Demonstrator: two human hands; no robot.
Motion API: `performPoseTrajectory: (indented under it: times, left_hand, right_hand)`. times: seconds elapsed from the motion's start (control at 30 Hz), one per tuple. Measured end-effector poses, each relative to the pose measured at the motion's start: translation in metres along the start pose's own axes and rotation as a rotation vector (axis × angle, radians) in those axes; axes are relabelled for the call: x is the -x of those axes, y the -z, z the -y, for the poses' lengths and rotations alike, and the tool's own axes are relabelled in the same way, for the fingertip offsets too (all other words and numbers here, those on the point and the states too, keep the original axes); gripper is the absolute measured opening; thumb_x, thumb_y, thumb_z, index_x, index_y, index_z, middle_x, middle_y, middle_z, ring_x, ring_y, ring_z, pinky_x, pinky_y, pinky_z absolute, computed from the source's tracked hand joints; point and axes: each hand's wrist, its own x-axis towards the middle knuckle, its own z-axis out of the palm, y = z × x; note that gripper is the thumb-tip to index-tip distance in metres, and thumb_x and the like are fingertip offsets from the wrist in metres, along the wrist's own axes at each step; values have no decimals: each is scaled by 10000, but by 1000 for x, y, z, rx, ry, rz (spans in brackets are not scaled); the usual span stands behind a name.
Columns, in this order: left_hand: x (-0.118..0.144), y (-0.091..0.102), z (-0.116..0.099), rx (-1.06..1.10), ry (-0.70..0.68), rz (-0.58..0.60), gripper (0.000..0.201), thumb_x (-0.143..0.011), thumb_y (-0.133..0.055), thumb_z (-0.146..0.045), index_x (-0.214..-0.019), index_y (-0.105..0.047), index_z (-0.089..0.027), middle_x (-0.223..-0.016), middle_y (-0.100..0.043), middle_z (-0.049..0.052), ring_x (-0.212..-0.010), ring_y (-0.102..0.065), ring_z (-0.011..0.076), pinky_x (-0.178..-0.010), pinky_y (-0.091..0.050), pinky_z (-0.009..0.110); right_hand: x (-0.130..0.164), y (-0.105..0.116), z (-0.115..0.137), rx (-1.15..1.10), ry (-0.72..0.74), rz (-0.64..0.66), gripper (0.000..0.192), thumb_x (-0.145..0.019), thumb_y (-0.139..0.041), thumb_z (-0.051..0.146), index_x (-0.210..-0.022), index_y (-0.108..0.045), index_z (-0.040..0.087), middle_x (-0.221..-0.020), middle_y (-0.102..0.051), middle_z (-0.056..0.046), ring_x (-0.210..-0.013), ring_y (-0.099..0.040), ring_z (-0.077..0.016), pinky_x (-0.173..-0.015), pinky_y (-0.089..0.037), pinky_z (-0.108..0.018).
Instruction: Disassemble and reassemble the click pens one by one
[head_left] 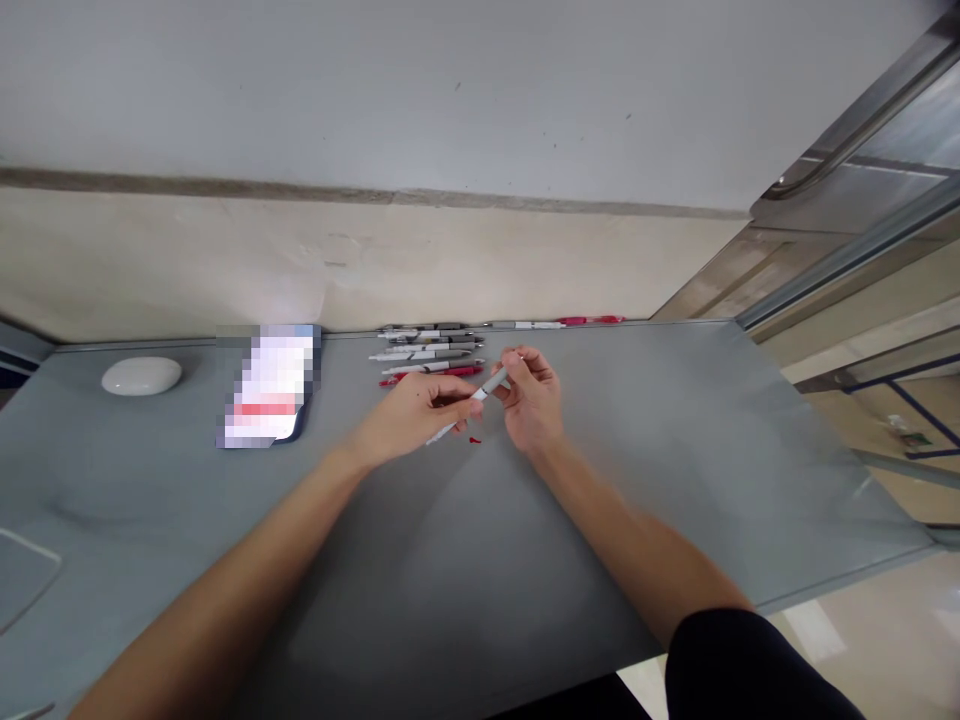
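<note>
Both hands grip one white and grey pen, which slants up to the right above the table. My left hand pinches its white barrel, and the white lower end sticks out below the fingers. Closed around the grey upper part is my right hand, its thumb and fingers near the end. Just below the pen, a small red piece lies on the table. Behind my left hand several white and grey pens lie side by side, with a red pen nearest to me, partly hidden by the hand.
The grey table backs onto a wall. Along that edge lie a white and grey pen and a red pen. To the left are a phone with a blurred screen and a white mouse.
</note>
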Motion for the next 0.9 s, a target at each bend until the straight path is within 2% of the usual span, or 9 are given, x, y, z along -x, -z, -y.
performPoseTrajectory:
  times: [0.07, 0.13, 0.4, 0.57, 0.63, 0.8, 0.9]
  left_hand:
    - [-1, -3, 0, -55, -19, -83, 237, -887, -622, -381, -809, -700, -171, -663, -624, -10, -624, -565, 121, -570, -427, 220]
    - [-2, -2, 1, -70, -32, -99, 227, -886, -616, -374, -823, -703, -174, -667, -632, -13, -630, -576, 123, -577, -436, 219]
    - [0, 8, 7, -17, -49, 25, 325, -934, -543, -452, -882, -727, -189, -752, -703, 13, -728, -652, 149, -667, -477, 233]
    - [0, 7, 4, 67, -5, 107, 330, -925, -555, -453, -851, -720, -176, -802, -729, 37, -715, -663, 153, -652, -488, 242]
    - [0, 4, 3, 7, -17, 71, 315, -923, -556, -430, -827, -716, -177, -757, -716, 28, -713, -659, 155, -639, -477, 237]
    - [-3, -7, 8, -204, -88, -155, 234, -908, -576, -367, -857, -715, -186, -654, -644, -13, -620, -591, 132, -574, -421, 228]
    - [-3, -8, 10, -221, -104, -179, 231, -911, -569, -349, -844, -714, -183, -640, -633, -16, -610, -591, 129, -579, -431, 226]
  right_hand:
    - [0, 0, -1, -11, 2, -23, 245, -661, -839, 304, -712, -610, 236, -747, -636, 71, -660, -607, -73, -594, -548, -200]
    - [0, 1, -1, -29, -2, 0, 237, -665, -841, 299, -718, -617, 239, -752, -637, 75, -669, -623, -73, -599, -552, -199]
    - [-2, 7, 0, -38, -31, 130, 177, -684, -833, 318, -795, -706, 264, -859, -678, 62, -728, -644, -75, -630, -576, -200]
    - [-2, 6, 1, -65, -24, 189, 137, -710, -815, 297, -748, -690, 256, -782, -653, 67, -704, -653, -84, -626, -578, -215]
    - [-1, 5, 1, -76, -29, 165, 156, -702, -819, 295, -739, -673, 252, -762, -646, 70, -685, -651, -82, -617, -573, -214]
    - [-1, 2, 0, -54, -25, 23, 236, -663, -832, 297, -725, -611, 243, -752, -625, 81, -680, -634, -71, -618, -557, -200]
    - [-3, 4, 0, -27, -32, 15, 252, -667, -821, 317, -754, -593, 253, -788, -627, 81, -714, -646, -79, -655, -565, -216]
